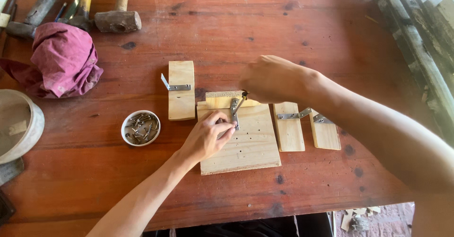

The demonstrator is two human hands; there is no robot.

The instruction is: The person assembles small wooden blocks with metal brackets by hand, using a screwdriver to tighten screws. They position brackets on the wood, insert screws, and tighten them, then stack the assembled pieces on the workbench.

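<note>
On a red-brown tabletop point(283, 38), the left hand point(208, 135) pinches a metal bracket point(235, 110) against a pale wood board point(246, 144). The right hand point(272, 78) is closed around a small tool there. Three blocks already carry brackets; a bowl of screws point(140, 127) sits nearby.

Four pale wooden pieces lie on the reddish table point(293, 24): one large board point(246, 144) with a small block point(222, 100) at its top edge, one block on the left point(181, 102), and two blocks on the right point(288, 133) point(326, 135), so five pieces in all if the small block is counted apart. Four metal brackets show, one on the left block point(174, 86), one on the large board point(234, 109) and two on the right pair point(294, 115) point(321, 119). There are also one white bowl of screws point(140, 128), too many to count, one crumpled maroon cloth point(61, 59), one round pale container point(19, 126), and at least two hammers point(118, 17) point(35, 10) at the far edge, and two hands point(208, 137) point(272, 78).
</note>
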